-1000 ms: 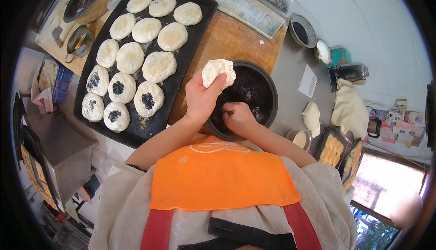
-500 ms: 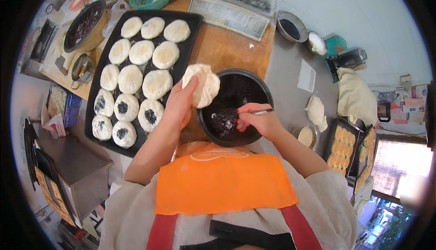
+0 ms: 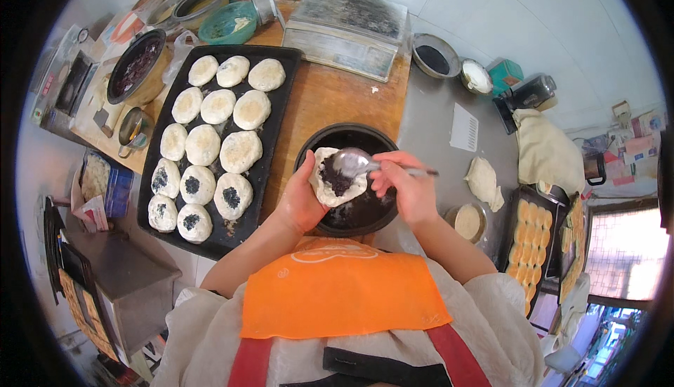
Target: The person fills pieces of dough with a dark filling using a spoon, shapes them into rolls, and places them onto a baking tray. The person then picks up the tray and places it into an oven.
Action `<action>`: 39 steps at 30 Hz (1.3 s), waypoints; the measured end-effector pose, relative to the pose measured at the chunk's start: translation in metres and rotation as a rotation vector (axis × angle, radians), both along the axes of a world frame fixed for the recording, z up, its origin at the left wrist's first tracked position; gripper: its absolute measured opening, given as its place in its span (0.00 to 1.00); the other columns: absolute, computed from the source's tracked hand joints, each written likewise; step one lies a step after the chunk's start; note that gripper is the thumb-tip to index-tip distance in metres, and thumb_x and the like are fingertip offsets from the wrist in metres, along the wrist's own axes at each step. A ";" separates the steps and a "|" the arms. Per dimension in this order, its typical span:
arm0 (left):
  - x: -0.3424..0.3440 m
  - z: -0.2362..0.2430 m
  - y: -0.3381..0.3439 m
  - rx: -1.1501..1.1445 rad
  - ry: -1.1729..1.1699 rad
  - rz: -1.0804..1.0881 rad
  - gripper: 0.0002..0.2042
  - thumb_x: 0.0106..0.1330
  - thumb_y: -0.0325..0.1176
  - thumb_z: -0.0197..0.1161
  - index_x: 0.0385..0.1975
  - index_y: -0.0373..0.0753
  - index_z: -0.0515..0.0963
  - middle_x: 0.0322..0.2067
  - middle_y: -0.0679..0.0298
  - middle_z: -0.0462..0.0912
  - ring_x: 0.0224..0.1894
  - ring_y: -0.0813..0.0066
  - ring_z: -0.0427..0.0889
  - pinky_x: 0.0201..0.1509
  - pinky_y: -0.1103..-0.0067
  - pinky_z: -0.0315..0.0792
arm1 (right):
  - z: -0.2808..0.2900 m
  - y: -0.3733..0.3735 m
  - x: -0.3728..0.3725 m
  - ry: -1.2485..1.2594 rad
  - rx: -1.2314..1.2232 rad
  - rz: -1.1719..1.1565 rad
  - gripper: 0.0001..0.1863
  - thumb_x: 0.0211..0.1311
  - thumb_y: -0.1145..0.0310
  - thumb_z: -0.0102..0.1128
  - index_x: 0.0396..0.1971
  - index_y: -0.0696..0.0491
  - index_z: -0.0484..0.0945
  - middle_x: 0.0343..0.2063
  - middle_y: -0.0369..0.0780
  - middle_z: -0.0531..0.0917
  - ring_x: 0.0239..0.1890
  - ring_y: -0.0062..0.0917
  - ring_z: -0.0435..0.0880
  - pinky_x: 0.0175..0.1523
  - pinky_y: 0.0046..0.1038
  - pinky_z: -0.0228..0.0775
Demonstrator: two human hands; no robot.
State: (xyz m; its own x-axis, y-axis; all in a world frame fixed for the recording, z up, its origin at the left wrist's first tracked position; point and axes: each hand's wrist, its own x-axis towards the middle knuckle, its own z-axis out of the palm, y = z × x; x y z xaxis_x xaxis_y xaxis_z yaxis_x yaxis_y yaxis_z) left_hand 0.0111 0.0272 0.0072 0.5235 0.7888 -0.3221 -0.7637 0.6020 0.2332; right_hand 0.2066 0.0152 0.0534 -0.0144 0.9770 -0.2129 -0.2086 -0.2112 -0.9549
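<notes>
Cupped in my left hand (image 3: 302, 199) is a flat round of pale dough (image 3: 358, 189) with dark purplish filling (image 3: 335, 178) on it. My right hand (image 3: 408, 187) grips a metal spoon (image 3: 353, 163) by the handle, and its bowl presses on the filling. Both hands are above a black bowl (image 3: 328, 226), whose inside is dark and smeared. To the left, a black baking tray (image 3: 288, 74) carries rows of flat dough rounds (image 3: 218, 107). Several of them near the front bear patches of black seeds (image 3: 232, 197).
A floury scale (image 3: 344, 39) stands at the back. On the steel counter to the right lie a dough piece (image 3: 482, 181), a small bowl (image 3: 466, 222) and a pan of black seeds (image 3: 435, 57). Baked buns (image 3: 528, 246) sit on a tray farther right. A large filling pot (image 3: 138, 67) is far left.
The spoon has come up out of the bowl with filling and now rests on the dough. My left hand has brought the dough down over the bowl, turned face up.
</notes>
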 end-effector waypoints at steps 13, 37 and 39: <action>-0.032 0.014 0.015 0.472 0.803 0.128 0.16 0.65 0.27 0.63 0.51 0.36 0.74 0.43 0.65 0.81 0.46 0.78 0.79 0.51 0.80 0.73 | -0.040 0.017 0.017 -0.623 0.106 0.196 0.05 0.59 0.76 0.57 0.31 0.58 0.82 0.24 0.39 0.84 0.23 0.25 0.82 0.29 0.26 0.74; -0.044 -0.028 0.023 0.138 0.271 0.469 0.21 0.75 0.44 0.47 0.58 0.35 0.69 0.55 0.61 0.77 0.59 0.66 0.74 0.64 0.68 0.66 | -0.096 0.022 -0.046 -1.068 0.868 0.990 0.05 0.48 0.73 0.59 0.25 0.59 0.76 0.26 0.46 0.78 0.32 0.41 0.80 0.39 0.37 0.74; -0.039 -0.025 0.022 0.166 0.325 0.468 0.20 0.74 0.43 0.48 0.57 0.35 0.70 0.55 0.61 0.77 0.58 0.68 0.75 0.63 0.69 0.67 | -0.098 0.012 -0.030 -0.985 0.781 0.991 0.03 0.50 0.76 0.59 0.25 0.59 0.77 0.24 0.46 0.78 0.30 0.40 0.80 0.36 0.37 0.74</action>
